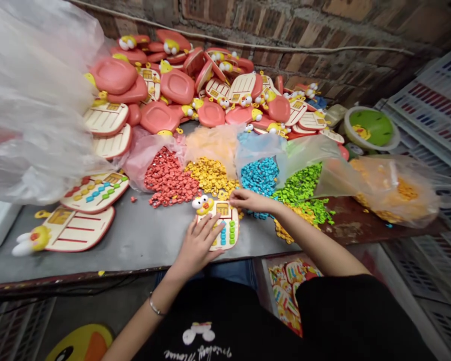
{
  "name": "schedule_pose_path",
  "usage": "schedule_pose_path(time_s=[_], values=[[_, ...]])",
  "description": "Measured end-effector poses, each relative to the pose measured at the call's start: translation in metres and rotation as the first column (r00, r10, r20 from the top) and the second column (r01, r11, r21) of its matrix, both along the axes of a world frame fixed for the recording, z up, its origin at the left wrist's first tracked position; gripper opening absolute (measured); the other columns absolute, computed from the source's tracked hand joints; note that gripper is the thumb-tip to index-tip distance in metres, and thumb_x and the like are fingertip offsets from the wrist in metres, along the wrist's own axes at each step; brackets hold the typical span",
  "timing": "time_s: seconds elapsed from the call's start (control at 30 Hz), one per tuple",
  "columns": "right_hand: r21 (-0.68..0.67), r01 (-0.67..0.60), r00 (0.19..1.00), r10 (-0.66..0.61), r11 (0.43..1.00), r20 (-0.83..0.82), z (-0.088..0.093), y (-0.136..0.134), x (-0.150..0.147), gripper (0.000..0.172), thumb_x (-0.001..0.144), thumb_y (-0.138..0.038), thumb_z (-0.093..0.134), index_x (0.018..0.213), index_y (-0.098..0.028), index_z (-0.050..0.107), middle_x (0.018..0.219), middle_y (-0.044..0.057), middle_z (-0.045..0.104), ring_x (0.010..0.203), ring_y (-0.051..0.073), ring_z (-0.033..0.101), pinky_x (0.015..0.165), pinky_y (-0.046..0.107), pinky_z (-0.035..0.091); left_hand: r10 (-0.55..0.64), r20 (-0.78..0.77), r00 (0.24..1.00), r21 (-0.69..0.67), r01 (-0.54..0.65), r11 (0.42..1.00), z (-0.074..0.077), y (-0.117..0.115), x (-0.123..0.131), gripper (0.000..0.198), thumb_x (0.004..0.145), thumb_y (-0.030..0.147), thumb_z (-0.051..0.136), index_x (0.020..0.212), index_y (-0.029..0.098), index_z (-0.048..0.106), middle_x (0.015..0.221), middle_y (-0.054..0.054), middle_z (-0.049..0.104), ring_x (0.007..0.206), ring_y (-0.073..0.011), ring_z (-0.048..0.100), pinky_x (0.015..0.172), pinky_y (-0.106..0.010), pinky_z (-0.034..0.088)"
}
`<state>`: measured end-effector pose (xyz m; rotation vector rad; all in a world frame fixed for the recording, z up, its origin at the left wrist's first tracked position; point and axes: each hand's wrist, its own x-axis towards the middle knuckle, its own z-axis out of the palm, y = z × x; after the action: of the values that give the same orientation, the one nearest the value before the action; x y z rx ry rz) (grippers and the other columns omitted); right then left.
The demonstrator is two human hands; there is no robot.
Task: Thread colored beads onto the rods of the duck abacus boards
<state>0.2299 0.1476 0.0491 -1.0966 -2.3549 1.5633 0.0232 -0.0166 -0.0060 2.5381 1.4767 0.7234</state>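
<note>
Duck-headed board (227, 219) — left hand (198, 244) atop, right hand (253, 200) by one corner

My remote table (143, 235), near edge to far wall (281, 30)
I see one board (222, 209) near, bead heaps (210, 175) in a row behind it, piled toys (177, 86) farther back; near left, two overlapping boards (78, 230), a big bag (41, 100) behind them; right, bagged pieces (406, 191).

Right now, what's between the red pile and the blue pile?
The yellow pile, seen in the head view between the red pile and the blue pile.
</note>
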Motion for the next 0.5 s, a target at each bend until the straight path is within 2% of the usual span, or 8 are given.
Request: schedule_pose_path(time_s=[0.07,0.13,0.23,0.33,0.5], values=[[-0.173,0.061,0.993,-0.077,0.983,-0.084,-0.004,-0.01,0.004,0.034,0.087,-0.052,0.055,0.086,-0.018,0.051,0.065,-0.006,0.05,0.055,0.01,0.045,0.05,0.021,0.036,0.008,0.014,1.0,0.03,-0.009,1.0,0.0,-0.001,-0.001,0.059,0.088,0.039,0.062,0.14,0.017,0.045,0.15,-0.013,0.04,0.141,-0.0278,0.032,0.117,-0.047,0.018],[-0.235,0.086,0.986,-0.117,0.968,-0.118,-0.009,-0.019,0.005,0.041,0.085,-0.06,0.054,0.084,-0.019,0.049,0.062,-0.007,0.045,0.051,0.009,0.041,0.047,0.02,0.033,-0.003,0.029,1.0,0.048,0.001,0.999,-0.002,-0.002,-0.001,0.062,0.087,0.038,0.063,0.141,0.016,0.042,0.151,-0.016,0.039,0.142,-0.0278,0.03,0.117,-0.048,0.018],[-0.118,0.096,0.983,-0.113,0.988,-0.144,-0.013,-0.028,0.002,0.05,0.085,-0.066,0.049,0.076,-0.017,0.051,0.064,-0.005,0.046,0.056,0.01,0.042,0.051,0.021,0.035,-0.018,0.061,0.998,0.068,0.014,0.998,-0.005,-0.002,-0.002,0.068,0.086,0.035,0.065,0.144,0.017,0.035,0.152,-0.018,0.035,0.144,-0.0282,0.026,0.117,-0.05,0.02],[0.024,0.098,0.981,-0.092,0.995,-0.171,-0.01,-0.039,-0.001,0.054,0.088,-0.067,0.043,0.079,-0.016,0.057,0.071,0.0,0.054,0.066,0.013,0.048,0.059,0.024,0.041,0.005,0.11,0.994,0.106,-0.017,0.994,-0.009,-0.003,-0.002,0.077,0.084,0.032,0.068,0.148,0.019,0.025,0.156,-0.019,0.026,0.146,-0.03,0.02,0.116,-0.052,0.023],[0.27,0.169,0.97,-0.111,0.948,-0.216,0.0,-0.063,-0.007,0.054,0.094,-0.062,0.036,0.081,-0.016,0.062,0.075,0.003,0.06,0.068,0.016,0.053,0.063,0.027,0.043,0.059,0.181,0.982,0.239,-0.102,0.966,-0.016,-0.007,-0.003,0.1,0.077,0.035,0.076,0.152,0.03,0.008,0.161,-0.016,0.007,0.148,-0.0366,0.007,0.111,-0.057,0.031]])
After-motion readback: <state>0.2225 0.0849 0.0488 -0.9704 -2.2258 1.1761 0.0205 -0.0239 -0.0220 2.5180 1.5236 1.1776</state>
